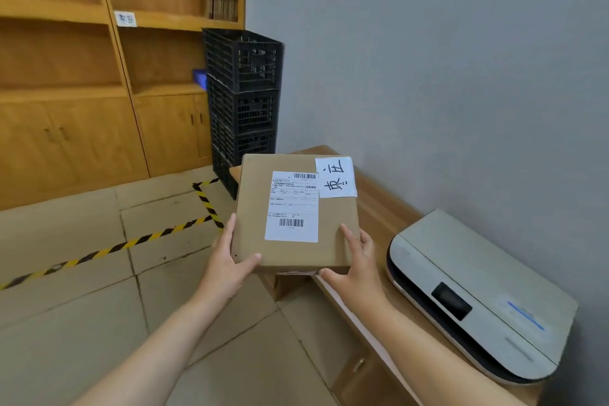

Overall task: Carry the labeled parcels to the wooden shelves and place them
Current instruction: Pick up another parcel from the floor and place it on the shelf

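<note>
A flat brown cardboard parcel [333, 227] with a white shipping label and a white handwritten tag is held in front of me, over the edge of a low wooden cabinet [379, 208]. My left hand [227, 260] grips its near left corner, thumb on top. My right hand [357, 269] grips its near right corner, thumb on top as well. The wooden shelves [99, 53] stand at the far left, with a small white tag [125, 19] stuck on one shelf edge.
Stacked black plastic crates [244, 99] stand between the shelves and the grey wall. A grey-white printer [474, 297] sits on the cabinet at right. Yellow-black tape [131, 242] marks the tiled floor. Small items lie on the upper shelf [224, 6].
</note>
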